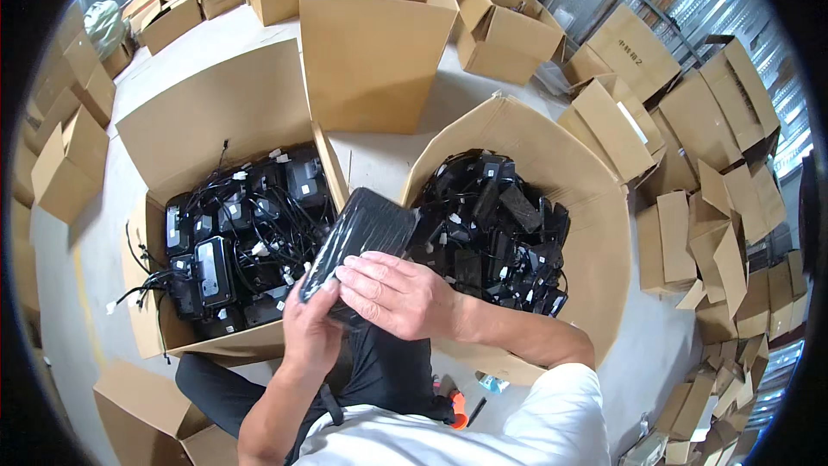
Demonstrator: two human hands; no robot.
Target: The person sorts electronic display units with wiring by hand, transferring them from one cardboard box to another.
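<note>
black, glossy and flat, the power adapter (362,237) sits in front of the seated person's chest, above the lap and between the two open cartons. its long axis runs diagonally, from the near-left end at the hands up to the far-right end, which projects free of both hands. left hand (312,328): closed around the near-left end from below, fingers curled on the edge. right hand (398,293): laid flat over the lower face, fingers extended leftward, pressing rather than gripping. both hands touch it; the left carries it. left carton (216,112) holds adapters with loose cables; right carton (595,207), just beyond the far end, holds a denser black heap.
</note>
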